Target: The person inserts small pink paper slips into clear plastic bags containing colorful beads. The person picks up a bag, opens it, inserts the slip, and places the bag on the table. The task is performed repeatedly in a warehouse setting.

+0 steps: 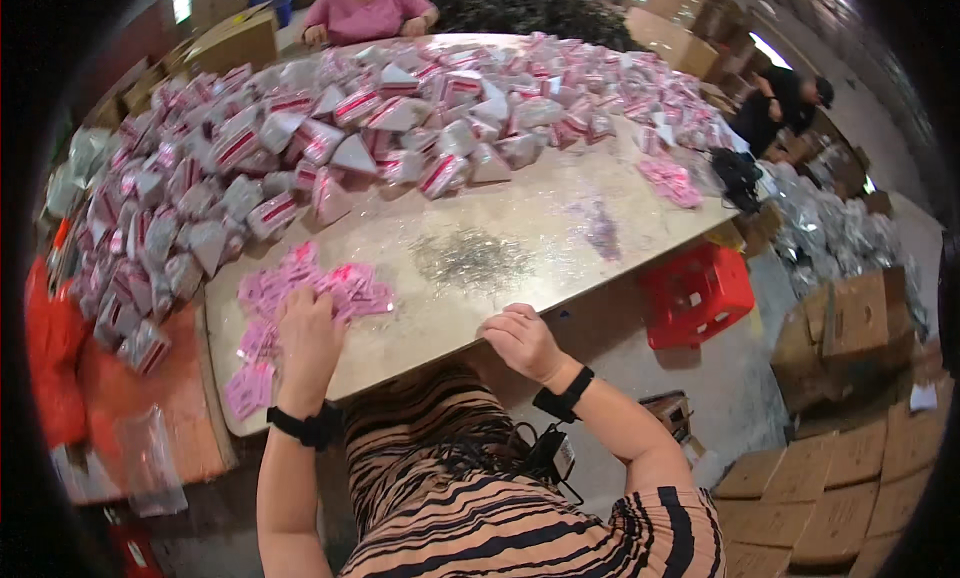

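Small pink printed cards [290,278] lie in a loose, overlapping heap on the left part of the pale table [420,348]. My left hand [308,333] is over this heap, its fingers bent and pinched on a pink card; the fingertips are partly hidden. Near the front edge, my right hand [522,340] is closed, fingers curled together, and anything inside it is too small to make out. A scattered pile of thin, shiny metal pieces [475,261], like pins, lies between and beyond the hands.
A large heap of plastic-wrapped white and pink packs [350,138] covers the far and left sides. More pink cards [670,181] lie at the right end. A red plastic stool [700,296] and cardboard boxes [850,328] stand right. Two people [368,13] are beyond the table.
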Tool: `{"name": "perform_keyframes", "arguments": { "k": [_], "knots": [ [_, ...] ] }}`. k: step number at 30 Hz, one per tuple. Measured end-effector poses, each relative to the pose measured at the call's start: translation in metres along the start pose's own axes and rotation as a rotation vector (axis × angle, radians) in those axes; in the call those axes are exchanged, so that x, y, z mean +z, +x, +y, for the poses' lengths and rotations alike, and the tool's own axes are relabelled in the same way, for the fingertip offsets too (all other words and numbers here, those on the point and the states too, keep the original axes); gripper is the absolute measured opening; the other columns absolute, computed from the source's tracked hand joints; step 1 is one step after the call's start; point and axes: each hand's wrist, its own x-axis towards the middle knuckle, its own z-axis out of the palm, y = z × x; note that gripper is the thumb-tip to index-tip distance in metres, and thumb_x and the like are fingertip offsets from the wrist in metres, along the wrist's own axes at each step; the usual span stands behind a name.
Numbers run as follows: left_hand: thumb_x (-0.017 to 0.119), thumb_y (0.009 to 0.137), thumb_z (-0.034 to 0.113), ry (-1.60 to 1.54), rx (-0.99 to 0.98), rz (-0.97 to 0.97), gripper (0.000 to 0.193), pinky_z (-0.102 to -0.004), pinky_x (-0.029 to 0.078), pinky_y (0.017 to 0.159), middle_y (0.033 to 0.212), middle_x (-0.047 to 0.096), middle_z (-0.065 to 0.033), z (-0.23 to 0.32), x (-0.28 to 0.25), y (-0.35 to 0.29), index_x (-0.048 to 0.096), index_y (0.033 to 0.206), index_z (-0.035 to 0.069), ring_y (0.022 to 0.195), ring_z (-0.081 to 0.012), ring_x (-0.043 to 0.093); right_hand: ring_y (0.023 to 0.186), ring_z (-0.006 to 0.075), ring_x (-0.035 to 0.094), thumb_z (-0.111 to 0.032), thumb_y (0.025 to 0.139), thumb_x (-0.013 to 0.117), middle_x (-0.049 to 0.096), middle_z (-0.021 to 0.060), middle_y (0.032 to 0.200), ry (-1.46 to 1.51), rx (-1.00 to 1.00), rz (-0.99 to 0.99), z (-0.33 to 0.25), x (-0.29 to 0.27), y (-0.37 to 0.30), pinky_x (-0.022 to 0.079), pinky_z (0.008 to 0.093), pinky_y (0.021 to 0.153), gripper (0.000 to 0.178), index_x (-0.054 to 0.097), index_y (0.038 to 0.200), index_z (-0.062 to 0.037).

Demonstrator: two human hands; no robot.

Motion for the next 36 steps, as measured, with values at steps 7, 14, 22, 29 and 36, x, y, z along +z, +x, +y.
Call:
{"name": "perform_keyframes", "arguments": {
  "k": [7,14,22,29,36],
  "knots": [
    [0.067,0.073,0.005,-0.359,-0.110,0.024,0.009,-0.0343,0.046,0.063,0.070,0.059,-0.0103,-0.016,0.013,0.018,0.062,0.076,-0.001,0.068,-0.0238,0.059,0.079,0.0250,0.062,-0.004,0.078,0.068,0.065,0.0066,0.084,0.205,0.299,0.296,-0.003,-0.002,0.048,0.046,0.0356,0.079,0.011,0.061,0.086,-0.0062],
    [0.064,0.083,0.006,-1.092,-0.341,-0.081,0.006,-0.0233,0.045,0.064,0.076,0.064,-0.0041,-0.035,0.010,0.034,0.062,0.081,0.000,0.068,-0.0094,0.058,0.074,0.0277,0.061,-0.005,0.078,0.069,0.065,0.0094,0.080,0.567,0.348,0.314,-0.035,0.029,0.125,0.045,0.0365,0.073,0.010,0.063,0.086,-0.0049],
    [0.065,0.085,0.008,-1.207,-0.294,-0.123,0.009,-0.0225,0.043,0.068,0.080,0.064,-0.0035,-0.008,-0.005,0.032,0.063,0.087,0.000,0.073,-0.0090,0.057,0.077,0.0287,0.060,-0.007,0.078,0.067,0.064,0.0085,0.080,0.581,0.343,0.322,-0.052,0.062,0.145,0.044,0.0368,0.076,0.009,0.061,0.085,-0.0062],
    [0.061,0.089,0.008,-1.374,-0.367,-0.190,0.008,-0.0236,0.046,0.069,0.083,0.064,-0.0047,-0.001,-0.008,0.029,0.063,0.089,0.000,0.074,-0.0098,0.059,0.075,0.0293,0.060,-0.007,0.079,0.067,0.064,0.0093,0.078,0.626,0.308,0.291,-0.047,0.054,0.146,0.043,0.0369,0.075,0.010,0.061,0.087,-0.0061],
    [0.061,0.090,0.008,-1.463,-0.375,-0.159,0.007,-0.0245,0.048,0.074,0.085,0.066,-0.0059,0.003,-0.006,0.024,0.062,0.091,0.002,0.078,-0.0125,0.062,0.074,0.0284,0.060,-0.007,0.080,0.067,0.065,0.0090,0.079,0.594,0.339,0.303,-0.046,0.056,0.146,0.043,0.0364,0.075,0.009,0.061,0.088,-0.0061]
  ]
}}
